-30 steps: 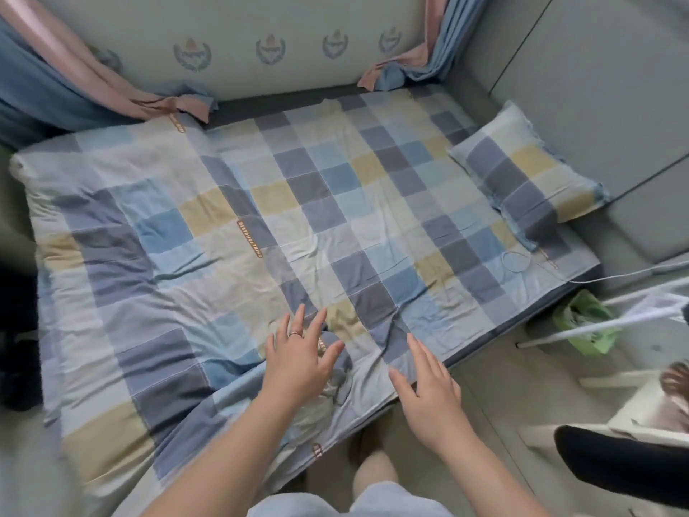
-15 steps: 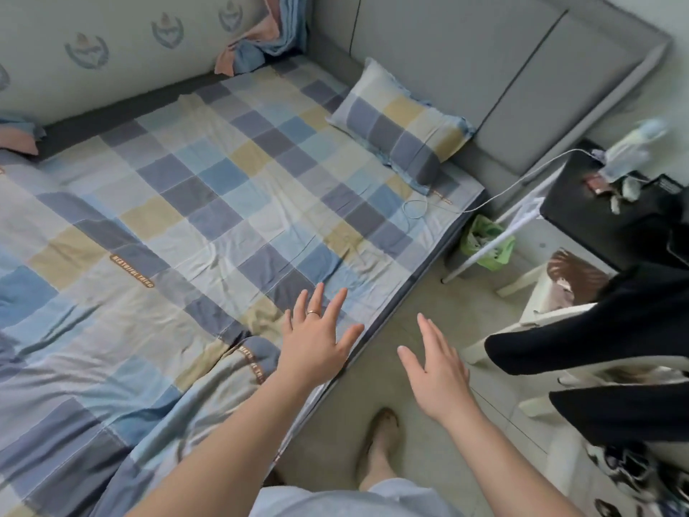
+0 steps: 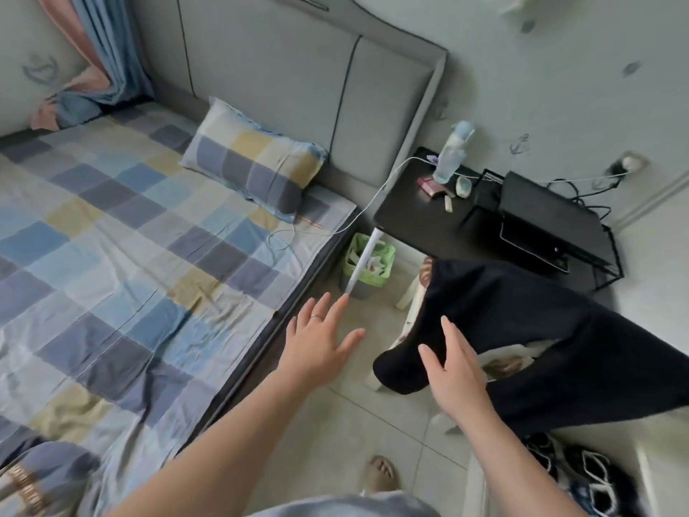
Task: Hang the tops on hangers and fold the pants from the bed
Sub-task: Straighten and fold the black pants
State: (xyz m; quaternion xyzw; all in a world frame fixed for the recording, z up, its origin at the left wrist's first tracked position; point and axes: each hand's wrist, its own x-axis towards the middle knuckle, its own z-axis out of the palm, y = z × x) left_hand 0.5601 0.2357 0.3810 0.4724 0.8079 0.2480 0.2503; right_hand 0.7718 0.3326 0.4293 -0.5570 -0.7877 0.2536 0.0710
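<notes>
A pair of black pants (image 3: 522,330) lies draped over a white chair (image 3: 410,307) to the right of the bed (image 3: 130,255). My right hand (image 3: 453,367) reaches out with straight, spread fingers just in front of the pants' lower end; I cannot tell if it touches them. Over the floor beside the bed edge hovers my left hand (image 3: 320,337), fingers spread, a ring on one finger, holding nothing. The checked sheet carries only a matching pillow (image 3: 253,162). No hangers show.
A black side table (image 3: 440,214) with a bottle, small items and a laptop stand is behind the chair. A green-lined bin (image 3: 369,266) stands between bed and table. A white cable (image 3: 373,203) runs onto the bed. Shoes (image 3: 581,472) lie at lower right.
The view has swung right, from the bed to the chair with the black pants. Both hands left the sheet and moved out over the floor toward the chair.
</notes>
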